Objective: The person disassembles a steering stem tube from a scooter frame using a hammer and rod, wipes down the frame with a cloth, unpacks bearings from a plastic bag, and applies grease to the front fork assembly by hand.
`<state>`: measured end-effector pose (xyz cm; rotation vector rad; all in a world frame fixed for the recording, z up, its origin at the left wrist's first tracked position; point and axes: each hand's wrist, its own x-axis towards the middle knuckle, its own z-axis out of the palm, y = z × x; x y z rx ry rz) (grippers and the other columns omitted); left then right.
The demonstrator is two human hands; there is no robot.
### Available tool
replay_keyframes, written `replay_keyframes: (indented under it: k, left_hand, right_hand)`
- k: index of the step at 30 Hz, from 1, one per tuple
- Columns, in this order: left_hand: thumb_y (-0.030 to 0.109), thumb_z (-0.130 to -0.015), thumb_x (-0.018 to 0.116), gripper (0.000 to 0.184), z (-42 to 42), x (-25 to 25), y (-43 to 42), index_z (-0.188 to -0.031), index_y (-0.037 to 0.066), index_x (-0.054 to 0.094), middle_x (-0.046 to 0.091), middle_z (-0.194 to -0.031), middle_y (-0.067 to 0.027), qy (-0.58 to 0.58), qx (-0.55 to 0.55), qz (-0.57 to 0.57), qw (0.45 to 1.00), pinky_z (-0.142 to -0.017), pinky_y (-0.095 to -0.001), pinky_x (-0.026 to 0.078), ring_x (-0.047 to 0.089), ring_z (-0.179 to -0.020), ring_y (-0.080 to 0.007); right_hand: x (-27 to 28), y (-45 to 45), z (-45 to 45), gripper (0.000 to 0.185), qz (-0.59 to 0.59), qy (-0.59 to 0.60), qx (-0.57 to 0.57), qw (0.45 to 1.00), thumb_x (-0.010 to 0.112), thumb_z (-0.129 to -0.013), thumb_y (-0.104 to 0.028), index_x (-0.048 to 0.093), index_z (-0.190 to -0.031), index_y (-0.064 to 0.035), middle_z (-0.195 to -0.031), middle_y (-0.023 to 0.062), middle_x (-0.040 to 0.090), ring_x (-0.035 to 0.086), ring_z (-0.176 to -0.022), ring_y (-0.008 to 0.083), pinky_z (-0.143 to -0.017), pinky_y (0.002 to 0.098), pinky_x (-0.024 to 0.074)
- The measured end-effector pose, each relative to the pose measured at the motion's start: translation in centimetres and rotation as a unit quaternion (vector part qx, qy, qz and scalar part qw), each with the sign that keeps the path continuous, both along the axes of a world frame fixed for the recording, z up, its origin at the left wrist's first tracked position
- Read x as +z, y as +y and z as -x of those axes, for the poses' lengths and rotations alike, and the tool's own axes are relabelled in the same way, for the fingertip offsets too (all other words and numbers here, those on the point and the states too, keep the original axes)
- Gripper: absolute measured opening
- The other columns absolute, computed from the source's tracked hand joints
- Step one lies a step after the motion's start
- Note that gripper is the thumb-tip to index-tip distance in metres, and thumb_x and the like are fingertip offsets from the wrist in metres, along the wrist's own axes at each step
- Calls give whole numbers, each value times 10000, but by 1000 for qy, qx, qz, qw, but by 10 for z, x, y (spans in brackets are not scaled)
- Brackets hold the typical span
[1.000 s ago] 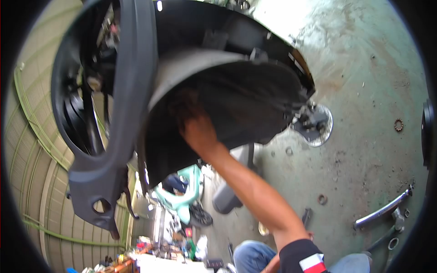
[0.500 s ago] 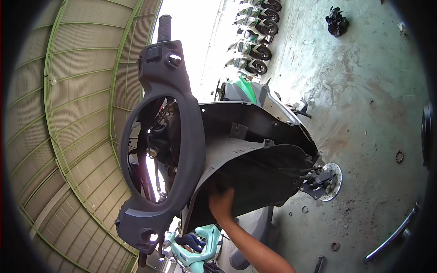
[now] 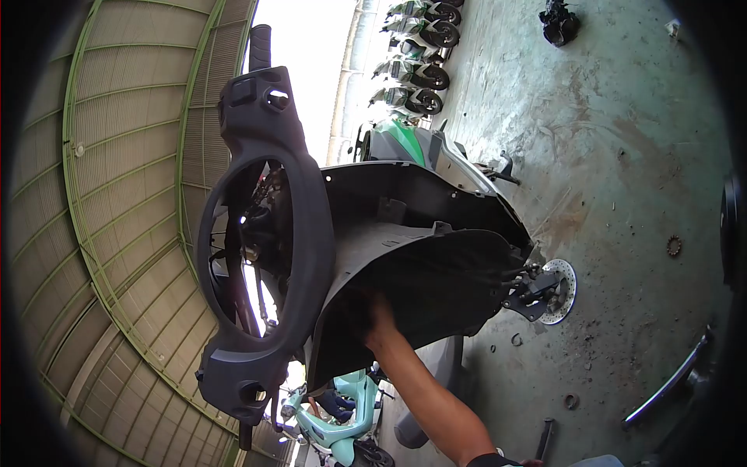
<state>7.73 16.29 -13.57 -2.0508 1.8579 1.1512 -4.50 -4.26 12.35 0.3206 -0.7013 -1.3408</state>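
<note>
Where the black panel faced: toward the viewer, long axis from handlebar cover to brake disc.
Hands: one sat inside; neither's spread nor grip could be told.

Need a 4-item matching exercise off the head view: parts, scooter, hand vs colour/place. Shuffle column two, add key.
Column 1
1. brake disc
2. scooter at the bottom edge
3. handlebar cover
4. hand

Column 2
A. in the hollow of the black panel
B. mint green
C. dark grey, with a large oval opening
D. silvery and perforated

Pairs: 1-D, 2-B, 3-C, 4-A
</note>
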Motion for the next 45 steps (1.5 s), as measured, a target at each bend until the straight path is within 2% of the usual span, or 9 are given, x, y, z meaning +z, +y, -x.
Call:
replay_keyframes:
  k: [3, 9, 21, 23, 32, 36, 39, 41, 45]
  left_hand:
    - [253, -968, 644, 346, 3, 1, 2, -1283, 114, 616, 688, -1013, -25, -4, 1, -2, 1000, -861, -296, 482, 623, -952, -97]
    - [247, -969, 640, 342, 4, 3, 8, -1282, 111, 615, 689, -1015, -27, -14, 1, -9, 1000, -856, -296, 485, 625, -949, -99]
    - [235, -972, 632, 335, 4, 6, 19, -1280, 104, 613, 689, -1018, -31, -19, 11, -13, 1000, -846, -296, 492, 630, -945, -103]
    - [233, -972, 631, 334, 4, 7, 20, -1280, 103, 613, 689, -1019, -31, -18, 12, -16, 1000, -845, -296, 494, 630, -944, -104]
    - [224, -974, 625, 329, 2, 3, 25, -1278, 99, 612, 689, -1022, -34, -18, 26, -26, 999, -837, -296, 499, 634, -940, -107]
    - [220, -974, 622, 327, 2, 4, 27, -1277, 97, 611, 689, -1023, -35, -19, 30, -28, 999, -834, -296, 501, 635, -939, -108]
    - [217, -975, 620, 326, 3, 1, 31, -1277, 95, 611, 689, -1024, -36, -15, 36, -30, 999, -831, -296, 503, 636, -938, -109]
    - [215, -975, 619, 324, 3, 2, 33, -1276, 94, 610, 690, -1024, -37, -13, 39, -32, 999, -830, -296, 504, 637, -937, -110]
    - [211, -976, 616, 322, 1, 2, 35, -1276, 92, 610, 690, -1025, -38, -7, 44, -34, 998, -826, -297, 506, 638, -935, -111]
  right_hand:
    - [9, 1, -18, 226, -2, -118, 52, 992, 532, -978, -152, 673, -1102, -26, -981, 95, 672, 665, -877, 210, -794, 317, 567]
    - [24, 13, -13, 293, -125, 5, -44, 991, 494, -996, -210, 651, -1184, -50, -1056, 61, 658, 651, -956, 170, -827, 307, 547]
    - [32, 25, -15, 305, -202, 82, -109, 970, 505, -988, -163, 634, -1220, -13, -1155, 136, 654, 617, -1093, 271, -974, 371, 468]
    - [30, 1, -50, 273, -252, 210, -365, 872, 560, -943, -90, 657, -1181, 1, -1203, 197, 648, 607, -1155, 318, -995, 380, 460]
    - [-18, -11, -19, 367, -265, 474, -612, 574, 620, -849, -23, 649, -1214, -43, -1259, 182, 623, 547, -1233, 376, -1079, 452, 442]
    - [-18, -16, -29, 364, -183, 511, -606, 581, 627, -833, -11, 650, -1195, -45, -1227, 182, 632, 550, -1230, 378, -1068, 462, 450]
    - [-2, -7, -27, 335, -280, 460, -581, 611, 639, -799, -19, 682, -1130, -43, -1186, 189, 646, 579, -1172, 377, -1026, 467, 466]
    - [1, -5, -14, 331, -160, 366, -420, 815, 632, -814, 16, 670, -1137, -45, -1134, 174, 653, 592, -1149, 359, -1001, 465, 464]
    - [-13, -7, 3, 322, -271, 371, -580, 673, 632, -820, 9, 675, -1137, -28, -1089, 196, 661, 620, -1090, 370, -973, 457, 470]
